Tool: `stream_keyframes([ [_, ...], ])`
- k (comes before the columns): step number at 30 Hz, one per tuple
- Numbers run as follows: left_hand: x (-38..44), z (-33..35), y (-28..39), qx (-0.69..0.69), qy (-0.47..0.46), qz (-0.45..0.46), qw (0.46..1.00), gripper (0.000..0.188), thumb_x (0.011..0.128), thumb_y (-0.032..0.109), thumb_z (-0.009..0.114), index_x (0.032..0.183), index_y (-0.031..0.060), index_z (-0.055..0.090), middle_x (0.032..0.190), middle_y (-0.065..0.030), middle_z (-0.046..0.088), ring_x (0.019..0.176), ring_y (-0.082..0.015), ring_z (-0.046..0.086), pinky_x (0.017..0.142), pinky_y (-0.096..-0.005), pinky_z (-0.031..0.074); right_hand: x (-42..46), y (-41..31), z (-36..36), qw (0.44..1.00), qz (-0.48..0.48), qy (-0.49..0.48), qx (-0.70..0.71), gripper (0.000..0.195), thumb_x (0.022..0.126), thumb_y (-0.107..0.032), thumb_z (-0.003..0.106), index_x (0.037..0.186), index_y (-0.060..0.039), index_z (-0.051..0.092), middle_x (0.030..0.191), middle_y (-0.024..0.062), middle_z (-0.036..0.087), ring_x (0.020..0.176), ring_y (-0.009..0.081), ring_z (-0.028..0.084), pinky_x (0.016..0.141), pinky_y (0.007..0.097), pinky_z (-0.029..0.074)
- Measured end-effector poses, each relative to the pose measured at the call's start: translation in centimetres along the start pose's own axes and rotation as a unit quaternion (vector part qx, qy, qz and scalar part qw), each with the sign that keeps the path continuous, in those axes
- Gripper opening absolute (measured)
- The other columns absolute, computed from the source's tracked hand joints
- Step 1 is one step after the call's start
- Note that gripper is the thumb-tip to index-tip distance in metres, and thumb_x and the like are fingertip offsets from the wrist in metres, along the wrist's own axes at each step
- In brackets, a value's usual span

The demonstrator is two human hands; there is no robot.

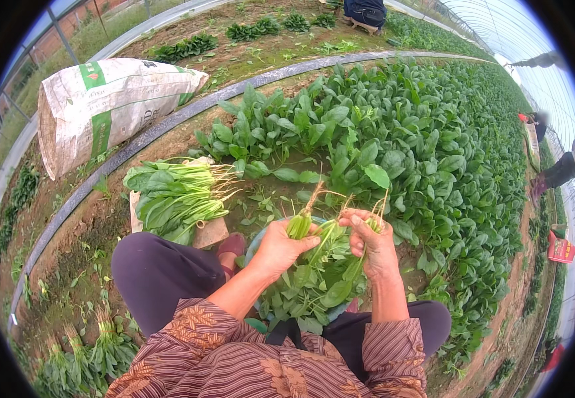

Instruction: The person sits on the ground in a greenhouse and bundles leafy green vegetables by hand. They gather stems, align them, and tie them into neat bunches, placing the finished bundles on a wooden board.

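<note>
My left hand (282, 248) is closed round several spinach stems (299, 226), their pale roots pointing up. To its right, my right hand (369, 241) grips more spinach plants by the stem bases, with thin roots sticking out above the fingers. Both hands are over a blue basin (255, 244) between my knees, which holds loose green leaves (302, 293). On the left, a pile of spinach (168, 199) lies on a board (211, 234), roots towards the right.
Dense spinach (426, 149) grows ahead and right. A white woven sack (118, 107) lies beyond a grey flat hose (188, 117). Tied bunches (105, 343) stand lower left. Other people are at the top and right edge; a red bag (561, 248) is far right.
</note>
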State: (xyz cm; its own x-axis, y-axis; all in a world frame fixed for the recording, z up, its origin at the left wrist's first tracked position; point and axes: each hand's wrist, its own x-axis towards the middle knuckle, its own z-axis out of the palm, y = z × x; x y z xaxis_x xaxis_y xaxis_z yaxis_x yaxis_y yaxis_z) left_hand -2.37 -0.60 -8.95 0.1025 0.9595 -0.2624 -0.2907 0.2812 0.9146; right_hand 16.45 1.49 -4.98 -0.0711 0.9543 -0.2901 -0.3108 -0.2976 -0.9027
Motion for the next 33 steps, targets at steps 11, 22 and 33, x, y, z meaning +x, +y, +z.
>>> stream_keyframes([
  [11, 0.0, -0.7, 0.4, 0.079, -0.015, 0.019, 0.997, 0.011, 0.079, -0.004, 0.073, 0.087, -0.0009, 0.066, 0.079, 0.0003, 0.065, 0.07, -0.0065, 0.058, 0.064, -0.0223, 0.047, -0.6, 2.0, -0.2, 0.961, -0.119, -0.051, -0.245, 0.018, 0.081, 0.002, 0.067, 0.098, -0.0016, 0.065, 0.085, 0.001, 0.065, 0.075, 0.0087, 0.06, 0.068, 0.0242, 0.049],
  [22, 0.0, -1.9, 1.5, 0.038, -0.005, -0.065, 0.997, 0.013, 0.075, 0.002, 0.078, 0.082, 0.0026, 0.067, 0.066, 0.002, 0.06, 0.053, -0.0052, 0.048, 0.048, -0.0214, 0.034, 0.1, 2.6, -1.4, 0.961, -0.084, -0.074, -0.254, 0.038, 0.084, -0.005, 0.067, 0.121, -0.0013, 0.06, 0.091, 0.0035, 0.066, 0.069, 0.0132, 0.055, 0.059, 0.026, 0.043],
  [33, 0.0, -1.6, 0.8, -0.066, -0.133, -0.144, 0.978, 0.053, 0.08, 0.011, 0.076, 0.126, 0.0011, 0.053, 0.085, -0.0018, 0.061, 0.052, -0.0068, 0.047, 0.046, -0.0219, 0.039, 0.4, 1.2, 0.6, 0.964, -0.101, -0.098, 0.224, 0.023, 0.091, -0.026, 0.065, 0.094, -0.0037, 0.061, 0.088, 0.0097, 0.065, 0.089, 0.0212, 0.066, 0.077, 0.0318, 0.055],
])
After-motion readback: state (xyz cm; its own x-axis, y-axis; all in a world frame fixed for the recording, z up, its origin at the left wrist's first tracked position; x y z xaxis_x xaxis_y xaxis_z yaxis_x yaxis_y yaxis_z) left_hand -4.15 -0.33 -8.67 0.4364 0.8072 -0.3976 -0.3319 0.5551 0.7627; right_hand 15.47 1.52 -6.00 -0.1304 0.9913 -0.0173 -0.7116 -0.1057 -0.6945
